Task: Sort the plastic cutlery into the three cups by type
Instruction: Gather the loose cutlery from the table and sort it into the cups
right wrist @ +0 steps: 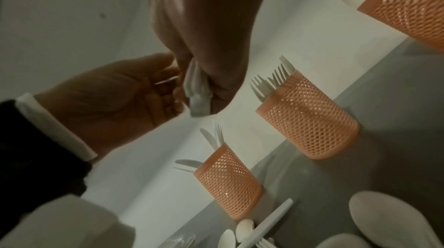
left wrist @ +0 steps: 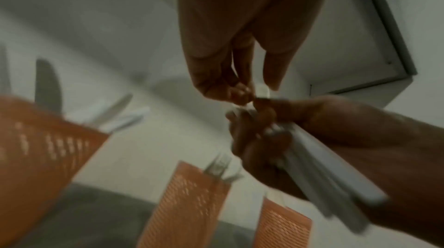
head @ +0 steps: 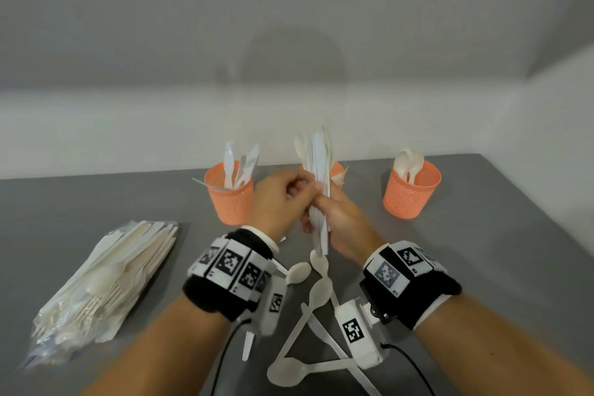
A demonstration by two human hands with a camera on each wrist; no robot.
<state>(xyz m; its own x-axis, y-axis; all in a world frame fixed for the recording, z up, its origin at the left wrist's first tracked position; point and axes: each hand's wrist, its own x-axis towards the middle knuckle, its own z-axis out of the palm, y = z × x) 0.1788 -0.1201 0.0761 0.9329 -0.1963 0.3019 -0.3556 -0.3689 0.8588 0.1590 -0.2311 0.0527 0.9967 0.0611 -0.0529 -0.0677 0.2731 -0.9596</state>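
Observation:
My right hand (head: 323,207) grips an upright bundle of white plastic cutlery (head: 318,164) above the grey table. My left hand (head: 303,185) meets it from the left and pinches one piece of the bundle (left wrist: 261,90) between thumb and fingertips; which type that piece is stays hidden. Three orange mesh cups stand in a row at the back. The left cup (head: 229,202) holds knives, the middle cup (right wrist: 307,119), mostly hidden behind my hands in the head view, holds forks, and the right cup (head: 411,196) holds spoons.
Loose spoons and knives (head: 318,296) lie crossed on the table between my wrists. A clear plastic bag of more cutlery (head: 106,286) lies at the left. A white wall rises right behind the cups. The table's edge runs along the right.

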